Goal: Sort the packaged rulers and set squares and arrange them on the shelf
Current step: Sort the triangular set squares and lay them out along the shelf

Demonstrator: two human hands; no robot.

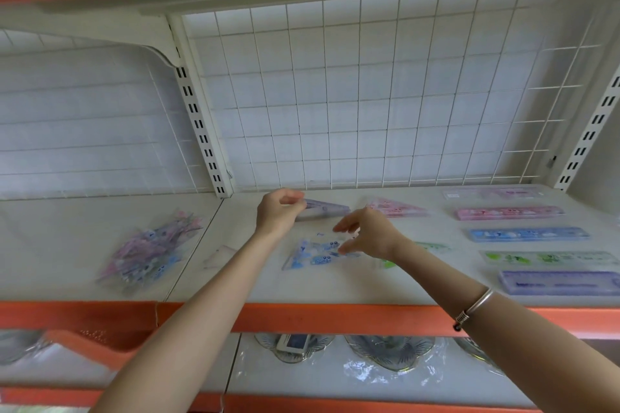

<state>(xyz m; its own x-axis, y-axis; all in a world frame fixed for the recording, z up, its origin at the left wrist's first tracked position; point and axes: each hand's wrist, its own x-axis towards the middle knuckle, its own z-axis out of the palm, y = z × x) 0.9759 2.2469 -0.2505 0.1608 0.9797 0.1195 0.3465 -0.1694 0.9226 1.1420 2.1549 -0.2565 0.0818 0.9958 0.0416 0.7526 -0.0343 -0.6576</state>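
Sorting on the shelf (pixel 251 278)
Fingers of the left hand (pixel 278 213) clamp a blurred purple set square (pixel 327 208); the right hand (pixel 372 236), fingers apart, hovers over a blue set square (pixel 315 255), its wrist half hiding a green set square (pixel 432 246).

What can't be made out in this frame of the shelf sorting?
Head view:
- Green set square: mostly hidden behind the right forearm.
- Purple ruler: cut off by the right edge.
- Pile of packets: blurred, count unclear.
- Right hand: blurred; whether it grips the blue set square is unclear.
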